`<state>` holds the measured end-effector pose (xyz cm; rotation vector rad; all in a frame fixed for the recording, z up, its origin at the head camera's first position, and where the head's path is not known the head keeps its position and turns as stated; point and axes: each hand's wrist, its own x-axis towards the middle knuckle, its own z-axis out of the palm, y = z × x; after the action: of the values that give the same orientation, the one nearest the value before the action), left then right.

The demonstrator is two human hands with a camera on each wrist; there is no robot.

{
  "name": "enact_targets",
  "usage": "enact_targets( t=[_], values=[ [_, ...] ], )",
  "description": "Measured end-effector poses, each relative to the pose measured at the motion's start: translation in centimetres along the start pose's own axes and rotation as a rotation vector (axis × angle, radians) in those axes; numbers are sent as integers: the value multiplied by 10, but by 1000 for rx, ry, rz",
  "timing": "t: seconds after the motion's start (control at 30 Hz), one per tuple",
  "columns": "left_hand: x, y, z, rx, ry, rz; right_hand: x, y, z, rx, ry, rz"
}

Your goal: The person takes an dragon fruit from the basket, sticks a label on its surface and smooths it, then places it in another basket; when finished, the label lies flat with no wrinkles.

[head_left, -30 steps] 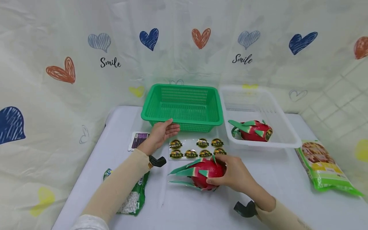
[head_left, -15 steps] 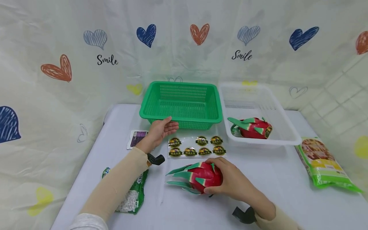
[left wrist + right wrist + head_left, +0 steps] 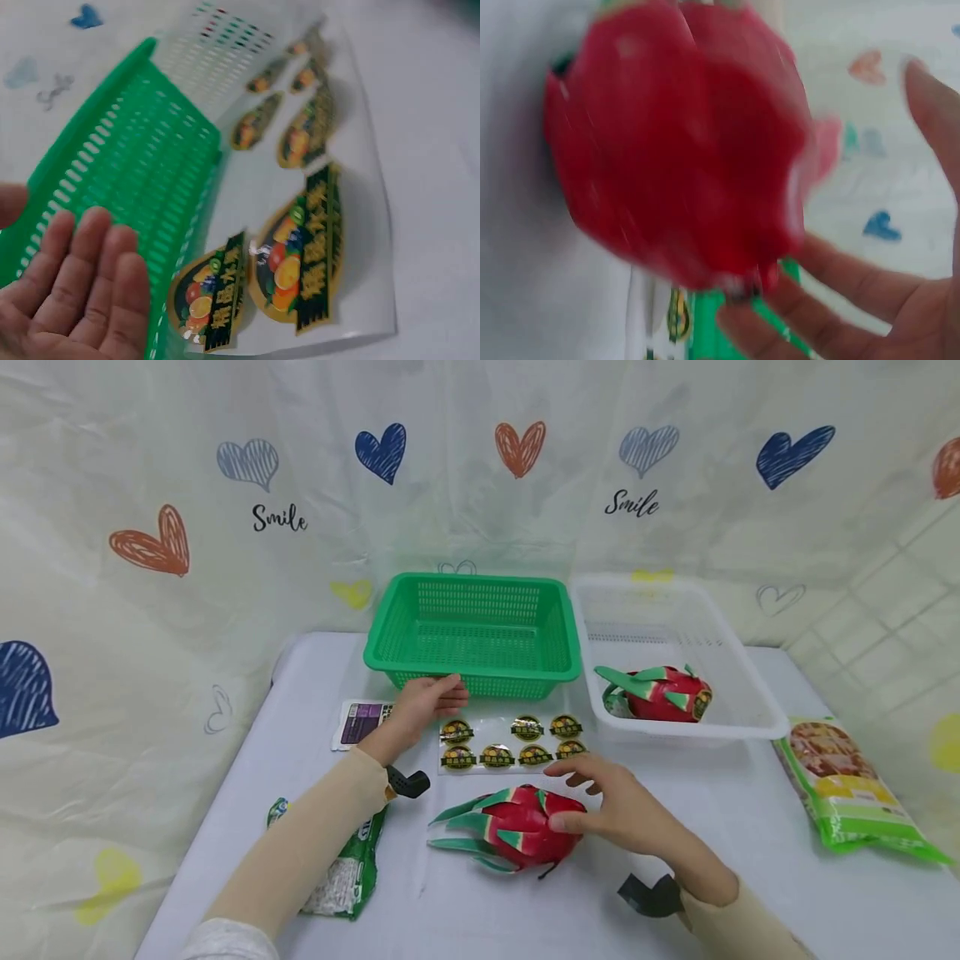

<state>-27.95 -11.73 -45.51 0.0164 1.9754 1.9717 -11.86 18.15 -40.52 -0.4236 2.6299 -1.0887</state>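
Observation:
A red dragon fruit (image 3: 525, 831) with green leaf tips lies on the white cloth, its tips pointing left. Beside its right end hovers my right hand (image 3: 626, 810), fingers spread and loosely bent, the thumb overlapping the fruit; the right wrist view shows the fruit (image 3: 682, 142) large and blurred in front of these fingers. My left hand (image 3: 423, 714) stands with relaxed fingers at the front wall of the green basket (image 3: 472, 681); whether it touches the wall I cannot tell. Below that basket lies a clear sheet of fruit stickers (image 3: 483, 772), seen closely in the left wrist view.
A white basket (image 3: 765, 727) at the right holds another dragon fruit (image 3: 663, 696) bearing a sticker on its end. A green-and-yellow food packet (image 3: 847, 785) lies far right. Left are a purple-and-white packet (image 3: 360, 725) and a green packet (image 3: 348, 877), partly behind my left arm.
My right hand has let go of the dragon fruit and drawn slightly right, its fingers spreading. The fruit has turned a little and come slightly nearer. My left hand has dropped slightly.

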Motion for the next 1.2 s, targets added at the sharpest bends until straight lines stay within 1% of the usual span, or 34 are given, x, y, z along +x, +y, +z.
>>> enact_targets(
  t=[0.07, 0.1, 0.17, 0.2, 0.27, 0.37, 0.43, 0.53, 0.63, 0.7, 0.87, 0.97, 1.07, 1.2],
  values=[
    [0, -2, 7, 278, -26, 72, 6, 6, -7, 29, 9, -19],
    [1, -2, 10, 418, -39, 118, 9, 9, -9, 43, 12, -22],
    [1, -4, 18, 649, -64, 197, 16, 14, -12, 49, 16, -15],
    [3, -5, 22, 743, -76, 233, 20, 15, -12, 44, 16, -8],
    [6, -5, 31, 854, -116, 276, 28, 20, -11, 19, 16, -1],
    [11, -3, 43, 955, -172, 300, 42, 23, -8, -31, -1, -14],
    [14, -1, 51, 991, -207, 300, 52, 24, -7, -68, -8, -44],
    [18, 2, 59, 1009, -243, 290, 68, 24, -3, -118, -5, -80],
    [22, 1, 65, 1013, -269, 289, 82, 27, 1, -175, 24, -104],
    [25, 0, 67, 1011, -283, 291, 91, 30, 3, -221, 58, -106],
    [26, -2, 62, 966, -307, 280, 112, 35, 9, -317, 151, -136],
    [27, 0, 58, 951, -324, 284, 121, 35, 9, -342, 210, -143],
    [29, 0, 55, 950, -335, 290, 127, 33, 9, -327, 255, -132],
    [29, 0, 51, 946, -334, 281, 130, 29, 11, -299, 271, -114]
  ],
)
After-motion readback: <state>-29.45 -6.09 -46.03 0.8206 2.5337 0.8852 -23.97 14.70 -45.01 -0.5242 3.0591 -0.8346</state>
